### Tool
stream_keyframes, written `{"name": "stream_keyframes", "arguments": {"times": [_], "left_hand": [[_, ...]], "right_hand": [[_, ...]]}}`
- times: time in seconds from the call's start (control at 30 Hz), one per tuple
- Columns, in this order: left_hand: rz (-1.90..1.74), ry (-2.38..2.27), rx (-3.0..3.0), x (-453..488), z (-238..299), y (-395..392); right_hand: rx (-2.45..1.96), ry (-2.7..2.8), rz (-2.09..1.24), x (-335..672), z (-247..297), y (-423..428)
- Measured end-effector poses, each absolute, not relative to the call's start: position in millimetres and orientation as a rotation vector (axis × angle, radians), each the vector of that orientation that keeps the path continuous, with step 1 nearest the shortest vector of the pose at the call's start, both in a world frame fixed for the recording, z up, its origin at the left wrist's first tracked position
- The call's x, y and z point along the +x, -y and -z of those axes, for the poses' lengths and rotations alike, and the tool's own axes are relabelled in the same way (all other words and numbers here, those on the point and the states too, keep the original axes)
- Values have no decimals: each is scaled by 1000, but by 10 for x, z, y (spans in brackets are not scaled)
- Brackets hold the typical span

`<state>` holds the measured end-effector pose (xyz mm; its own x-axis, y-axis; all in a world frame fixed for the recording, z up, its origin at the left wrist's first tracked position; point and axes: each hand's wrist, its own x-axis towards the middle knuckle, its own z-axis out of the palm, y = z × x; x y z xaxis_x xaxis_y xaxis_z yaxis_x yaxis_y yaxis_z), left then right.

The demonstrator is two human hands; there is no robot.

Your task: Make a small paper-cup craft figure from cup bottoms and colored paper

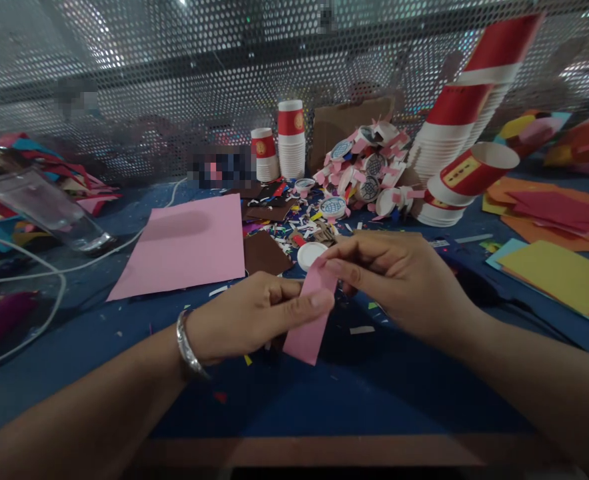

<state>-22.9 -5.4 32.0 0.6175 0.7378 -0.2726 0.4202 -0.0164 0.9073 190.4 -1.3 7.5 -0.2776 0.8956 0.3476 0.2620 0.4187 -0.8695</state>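
Observation:
A narrow pink paper strip (307, 327) hangs between both hands above the blue table (299, 400). My left hand (252, 313), with a silver bracelet at the wrist, pinches the strip's middle between thumb and fingers. My right hand (394, 277) pinches the strip's top end, fingers closed on it. Just behind the hands lies a small white round lid (309, 253) beside a brown paper piece (264, 253).
A pink paper sheet (184, 243) lies left of centre. Stacks of red-and-white paper cups (291, 137) stand at the back, and tilted cup stacks (467, 120) at the right. A heap of cup bottoms with pink tabs (364, 170), coloured sheets (554, 267) at the right, white cables (34, 267) at the left.

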Motion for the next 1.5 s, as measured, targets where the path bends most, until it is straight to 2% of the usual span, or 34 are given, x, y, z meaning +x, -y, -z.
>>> {"name": "stream_keyframes", "arguments": {"times": [0.2,0.33,0.47,0.57,0.73,0.93,1.17,1.5], "left_hand": [[-542,-1044,1590,-184,-180,50],[-729,-1092,1298,-149,-141,75],[-963,-1056,1083,-120,-155,42],[-1039,-1066,1023,-102,-178,27],[-1013,-1079,1016,-64,-187,51],[-1021,-1027,1022,-73,-158,41],[-719,-1101,1335,-126,-159,76],[-659,-1108,1426,-126,-178,95]], "right_hand": [[-1054,1879,-755,1876,-37,20],[-1094,1848,-541,1889,-30,77],[-924,1970,-267,1884,-20,145],[-782,2094,-186,1857,-13,173],[-723,2210,-273,1835,-9,167],[-800,2087,-453,1844,2,129],[-1004,1968,-579,1849,-12,102],[-1098,1838,-755,1851,-31,96]]}}
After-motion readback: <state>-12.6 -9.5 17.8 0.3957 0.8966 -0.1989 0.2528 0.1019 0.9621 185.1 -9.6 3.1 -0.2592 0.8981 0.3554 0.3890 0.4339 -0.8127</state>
